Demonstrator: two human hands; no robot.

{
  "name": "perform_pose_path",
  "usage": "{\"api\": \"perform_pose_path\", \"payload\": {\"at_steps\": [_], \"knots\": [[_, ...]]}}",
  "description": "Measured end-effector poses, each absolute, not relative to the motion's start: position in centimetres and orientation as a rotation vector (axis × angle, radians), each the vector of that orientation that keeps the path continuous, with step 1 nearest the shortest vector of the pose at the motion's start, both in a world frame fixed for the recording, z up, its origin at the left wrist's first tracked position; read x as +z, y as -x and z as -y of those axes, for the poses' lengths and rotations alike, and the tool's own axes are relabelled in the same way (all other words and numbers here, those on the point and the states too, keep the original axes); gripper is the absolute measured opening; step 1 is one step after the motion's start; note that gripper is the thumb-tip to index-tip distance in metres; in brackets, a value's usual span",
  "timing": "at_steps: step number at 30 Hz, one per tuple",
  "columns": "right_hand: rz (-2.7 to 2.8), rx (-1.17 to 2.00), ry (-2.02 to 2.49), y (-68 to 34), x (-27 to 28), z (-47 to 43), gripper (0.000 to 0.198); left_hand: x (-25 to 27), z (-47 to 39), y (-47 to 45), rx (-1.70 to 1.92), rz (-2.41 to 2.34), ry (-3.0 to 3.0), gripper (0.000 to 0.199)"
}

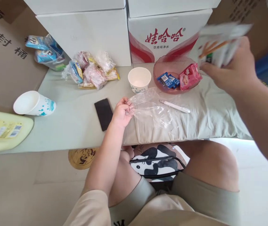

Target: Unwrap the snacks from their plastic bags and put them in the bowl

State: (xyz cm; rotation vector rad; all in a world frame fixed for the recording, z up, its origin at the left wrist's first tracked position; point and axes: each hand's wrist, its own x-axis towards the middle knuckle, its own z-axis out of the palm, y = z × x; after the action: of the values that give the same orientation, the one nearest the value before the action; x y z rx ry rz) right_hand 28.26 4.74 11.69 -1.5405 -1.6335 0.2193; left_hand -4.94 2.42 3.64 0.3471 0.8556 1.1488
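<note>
My left hand (122,113) is closed around the bunched edge of a clear plastic bag (156,110), which spreads limply to the right over the cloth. Raised at the upper right, my right hand (236,67) grips a white snack packet (215,50) with orange sticks printed on it; the packet is blurred. Below and left of that hand stands a pink translucent bowl (169,64) holding blue sachets (168,80) and a pink packet (189,77). A white pen (175,106) lies beside the clear bag. Just behind the bag is a paper cup (139,80).
A phone (103,113) lies left of my left hand. Wrapped snacks (93,70) and a bag of blue packs (45,51) sit at the back left. A tipped paper cup (35,103) and a yellow bottle (6,130) lie at left. White cartons (84,37) line the back.
</note>
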Motion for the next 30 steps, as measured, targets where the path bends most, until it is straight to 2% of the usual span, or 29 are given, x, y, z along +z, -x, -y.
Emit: {"api": "perform_pose_path", "payload": {"at_steps": [4, 8, 10, 13, 17, 19, 22, 25, 27, 28, 30], "knots": [[2.000, 0.277, 1.844, -28.0, 11.7, -9.4, 0.043, 3.8, -2.4, 4.8, 1.160, -0.848, -0.353, 0.042], [2.165, 0.423, 1.866, -27.2, 8.8, -12.2, 0.043, 3.8, -2.3, 4.7, 1.164, -0.843, -0.355, 0.042], [2.291, 0.556, 1.762, -27.3, 7.3, -12.6, 0.037, 3.8, -2.2, 4.8, 1.166, -0.836, -0.361, 0.041], [2.479, 0.740, 1.516, -27.9, 6.0, -12.7, 0.016, 3.9, -2.1, 4.9, 1.174, -0.819, -0.366, 0.041], [2.411, 0.491, 1.500, -27.5, 6.8, -11.6, 0.011, 4.1, -2.0, 4.9, 1.171, -0.836, -0.358, 0.040], [2.304, 0.349, 1.552, -26.4, 8.2, -9.3, 0.018, 4.2, -2.0, 4.8, 1.172, -0.846, -0.355, 0.040], [2.135, 0.356, 1.449, -24.3, 9.4, -3.4, 0.027, 4.1, -2.0, 4.8, 1.172, -0.852, -0.352, 0.041], [2.116, 0.473, 1.161, -22.6, 7.4, 3.5, 0.043, 3.6, -2.1, 4.8, 1.179, -0.853, -0.364, 0.040], [2.204, 0.473, 1.160, -21.7, 4.4, 7.0, 0.065, 3.1, -2.2, 4.7, 1.188, -0.865, -0.374, 0.040], [2.235, 0.454, 1.182, -21.4, 2.9, 8.2, 0.064, 2.9, -2.2, 4.6, 1.197, -0.883, -0.379, 0.040], [2.220, 0.409, 1.244, -20.9, 0.2, 9.5, 0.032, 2.7, -2.0, 4.4, 1.213, -0.936, -0.393, 0.041]]}}
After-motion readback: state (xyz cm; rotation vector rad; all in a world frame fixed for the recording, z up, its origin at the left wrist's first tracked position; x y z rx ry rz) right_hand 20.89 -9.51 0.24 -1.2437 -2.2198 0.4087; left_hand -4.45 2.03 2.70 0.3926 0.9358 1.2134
